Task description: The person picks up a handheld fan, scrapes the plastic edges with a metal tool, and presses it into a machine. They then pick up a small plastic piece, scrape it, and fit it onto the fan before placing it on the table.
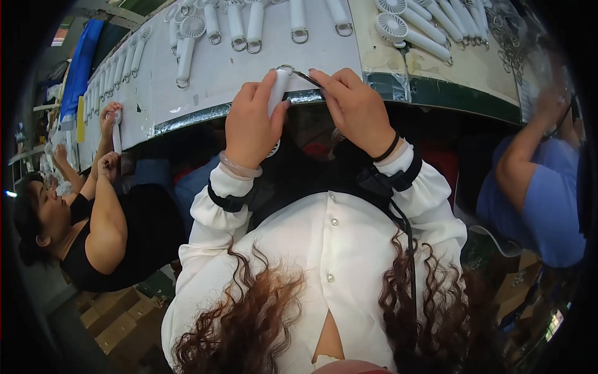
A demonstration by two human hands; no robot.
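Note:
In my left hand is a white handheld fan, gripped by its handle with the end pointing away from me. My palm hides most of the fan; a bit of its round head seems to show below the hand. A metal ring sits at the handle's far end. My right hand is closed, thumb and fingertips pinching a thin dark metal piece that reaches to this ring. Its exact kind cannot be made out. Both hands are above the table's near edge.
On the white-covered table lie several finished-looking white fans. More fans are piled at the right, beside loose metal rings or chains. A co-worker at left handles a fan; another person sits at right.

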